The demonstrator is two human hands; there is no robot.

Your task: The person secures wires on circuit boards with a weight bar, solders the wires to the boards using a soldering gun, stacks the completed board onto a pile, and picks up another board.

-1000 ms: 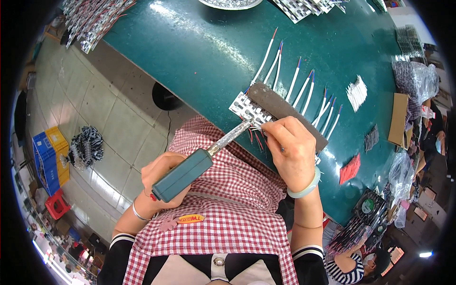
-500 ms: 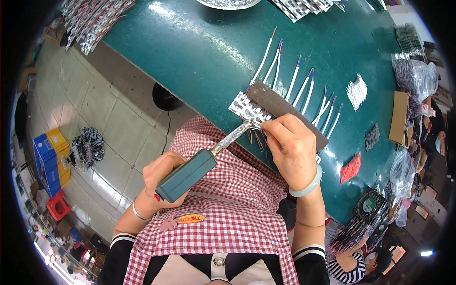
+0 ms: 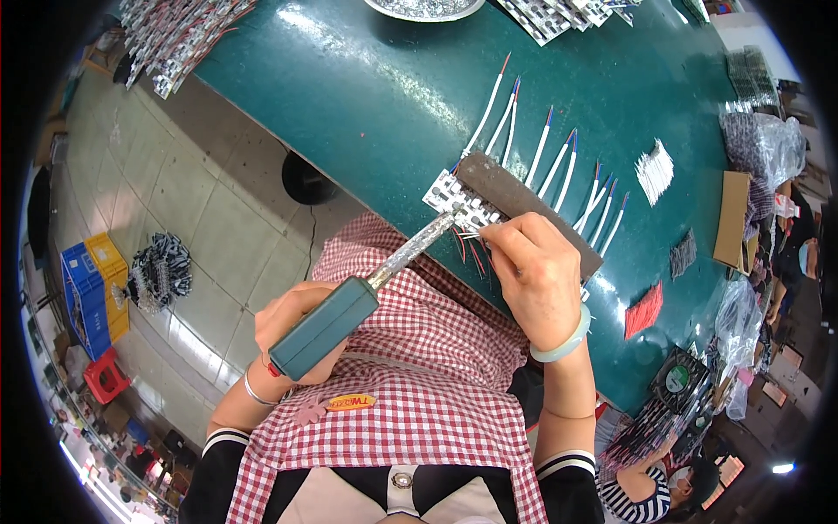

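My left hand is wrapped round the green box-shaped handle of a soldering iron. The iron's silvery rod slants up to the right, its tip at the near edge of a white circuit board strip. My right hand is closed in a pinch at the strip's near edge, beside the tip. Thin wire ends show at its fingertips; exactly what they grip is too small to make out. A dark brown bar lies along the strip. Several white-sleeved wires stick out from its far side.
On the green table sit small bundles of white, grey and red wires. A metal bowl and stacked boards lie at the far side. A fan stands at right, near a person in stripes.
The soldering iron has drawn back slightly down and left in my left hand, its tip shifting a little left along the board. My right hand stays almost in place.
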